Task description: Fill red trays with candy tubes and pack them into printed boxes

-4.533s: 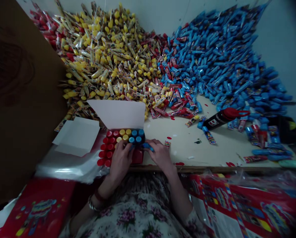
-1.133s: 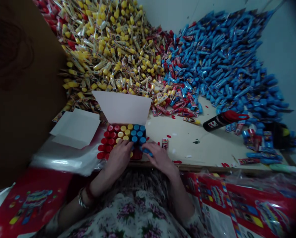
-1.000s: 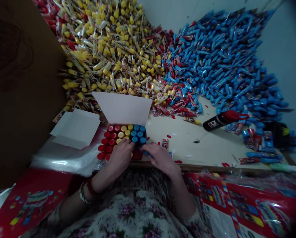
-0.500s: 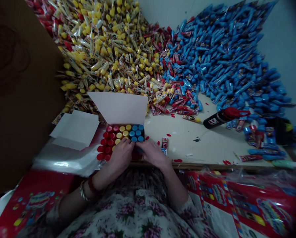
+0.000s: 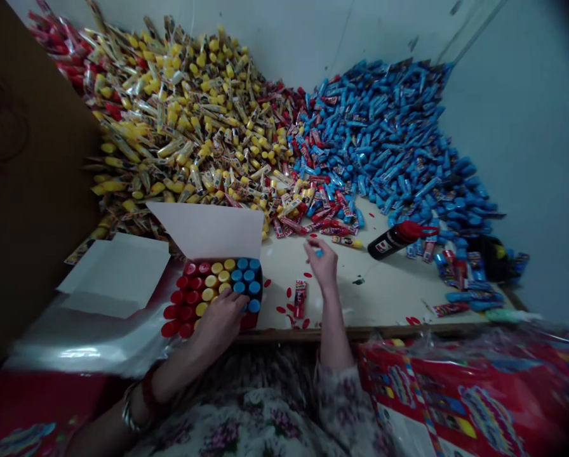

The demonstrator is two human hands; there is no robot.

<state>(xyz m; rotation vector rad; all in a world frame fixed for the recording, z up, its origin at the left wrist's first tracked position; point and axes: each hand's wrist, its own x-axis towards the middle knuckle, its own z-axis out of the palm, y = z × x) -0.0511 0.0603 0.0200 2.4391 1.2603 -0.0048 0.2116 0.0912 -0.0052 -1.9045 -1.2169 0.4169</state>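
Note:
In front of me stands an open box with its white lid raised, packed with upright tubes with red caps, yellow caps and blue caps. My left hand lies over the box's near side, its fingers curled down among the yellow and blue caps. What its fingertips grip, if anything, is hidden. To the right of the box, my right hand is raised above the table, fingers closed around a blue tube that shows only in part. A red wrapped tube lies on the table between box and right hand.
Heaps of yellow tubes and blue tubes fill the back, with red ones between. A black bottle with red cap lies right. White card sheets sit left. A cardboard panel stands far left; red printed packs hang near right.
My right hand has left the box, moving right and away from me, and now has a blue piece in its fingers. My left hand stays at the box. The view has shifted.

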